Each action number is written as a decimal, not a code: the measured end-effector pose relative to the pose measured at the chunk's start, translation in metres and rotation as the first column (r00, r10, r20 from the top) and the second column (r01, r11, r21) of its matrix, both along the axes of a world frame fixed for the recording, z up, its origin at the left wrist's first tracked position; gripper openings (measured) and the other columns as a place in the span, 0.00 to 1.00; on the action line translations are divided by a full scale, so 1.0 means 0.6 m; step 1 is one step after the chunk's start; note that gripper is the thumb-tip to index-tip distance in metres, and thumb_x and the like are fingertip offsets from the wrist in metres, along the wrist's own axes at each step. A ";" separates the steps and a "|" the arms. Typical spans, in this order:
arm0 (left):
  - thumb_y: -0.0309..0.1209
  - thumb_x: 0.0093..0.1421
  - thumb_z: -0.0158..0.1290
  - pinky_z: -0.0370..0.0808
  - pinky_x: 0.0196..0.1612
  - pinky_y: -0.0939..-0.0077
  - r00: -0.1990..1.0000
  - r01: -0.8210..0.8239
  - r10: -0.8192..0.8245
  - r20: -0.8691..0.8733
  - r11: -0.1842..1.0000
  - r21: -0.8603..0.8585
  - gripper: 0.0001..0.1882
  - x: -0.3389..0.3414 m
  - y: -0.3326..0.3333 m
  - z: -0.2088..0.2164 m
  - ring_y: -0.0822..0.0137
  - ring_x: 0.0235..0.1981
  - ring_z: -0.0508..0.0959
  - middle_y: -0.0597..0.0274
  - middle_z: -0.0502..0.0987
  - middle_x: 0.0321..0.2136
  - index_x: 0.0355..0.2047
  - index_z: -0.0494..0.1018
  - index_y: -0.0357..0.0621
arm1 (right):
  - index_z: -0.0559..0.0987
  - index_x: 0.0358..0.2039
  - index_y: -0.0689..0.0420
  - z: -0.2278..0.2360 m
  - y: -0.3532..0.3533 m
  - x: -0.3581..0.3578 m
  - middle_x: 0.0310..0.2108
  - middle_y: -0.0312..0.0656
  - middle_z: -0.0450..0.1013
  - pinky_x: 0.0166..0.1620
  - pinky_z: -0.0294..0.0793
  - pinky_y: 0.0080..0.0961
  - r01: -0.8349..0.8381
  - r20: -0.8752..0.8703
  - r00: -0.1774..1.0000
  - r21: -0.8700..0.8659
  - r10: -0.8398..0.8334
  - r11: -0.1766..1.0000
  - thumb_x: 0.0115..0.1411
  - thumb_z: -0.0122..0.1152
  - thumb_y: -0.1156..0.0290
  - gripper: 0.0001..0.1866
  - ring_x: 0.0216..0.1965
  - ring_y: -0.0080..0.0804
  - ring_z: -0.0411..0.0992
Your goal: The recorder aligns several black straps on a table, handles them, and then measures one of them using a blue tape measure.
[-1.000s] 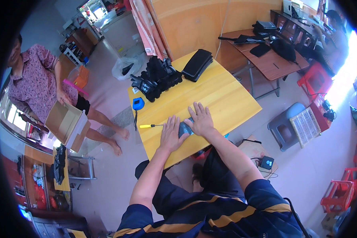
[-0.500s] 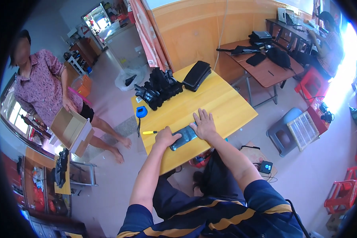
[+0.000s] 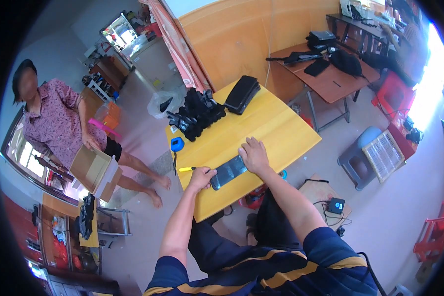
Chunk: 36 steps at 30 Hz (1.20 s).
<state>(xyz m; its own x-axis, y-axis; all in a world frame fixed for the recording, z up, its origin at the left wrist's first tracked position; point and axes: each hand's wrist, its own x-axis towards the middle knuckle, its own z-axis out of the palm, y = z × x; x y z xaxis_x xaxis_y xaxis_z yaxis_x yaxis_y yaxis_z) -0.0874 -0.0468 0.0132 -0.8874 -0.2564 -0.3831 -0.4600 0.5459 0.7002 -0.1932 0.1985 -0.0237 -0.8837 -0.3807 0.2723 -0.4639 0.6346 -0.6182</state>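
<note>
A flat, dark rectangular piece (image 3: 230, 172) with a shiny surface lies on the yellow table (image 3: 276, 133) in front of me. My left hand (image 3: 202, 178) pinches its left end, thumb on top. At the opposite end, my right hand (image 3: 254, 155) has its fingers bent and gathered over the edge; its grip there is partly hidden. A yellow pen-like tool (image 3: 187, 169) lies just beyond my left hand. Farther off are a blue tape measure (image 3: 177, 144) with a dark strap, a heap of black straps with buckles (image 3: 196, 114), and a stack of flat black pieces (image 3: 242, 94).
At left, a person holds an open cardboard box (image 3: 93, 170). Behind on the right, a brown folding table (image 3: 338, 89) carries black items; another person sits beyond it. A grey stool (image 3: 362, 158) with a woven panel and a cardboard sheet (image 3: 325, 197) are on my right.
My right hand's spread fingers have drawn in and bent at the end of the dark piece. My left hand has shifted slightly toward the piece's left edge. The person with the box has moved a little.
</note>
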 end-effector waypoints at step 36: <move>0.67 0.65 0.48 0.70 0.18 0.80 0.992 -0.057 0.115 -0.060 0.803 0.593 0.34 -0.119 0.097 0.177 0.73 0.15 0.75 0.69 0.74 0.17 0.24 0.72 0.47 | 0.82 0.33 0.59 0.055 0.015 0.046 0.26 0.49 0.76 0.37 0.77 0.40 0.025 -0.051 0.998 -0.343 -0.045 0.939 0.58 0.68 0.59 0.15 0.29 0.48 0.77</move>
<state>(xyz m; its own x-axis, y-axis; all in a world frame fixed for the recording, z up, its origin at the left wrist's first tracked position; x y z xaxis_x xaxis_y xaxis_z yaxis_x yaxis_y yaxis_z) -0.1587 0.0117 0.1194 -0.9097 -0.0840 -0.4066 -0.4062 -0.0233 0.9135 -0.1656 0.2077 0.0093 -0.8740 -0.2249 0.4307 -0.4858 0.4064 -0.7738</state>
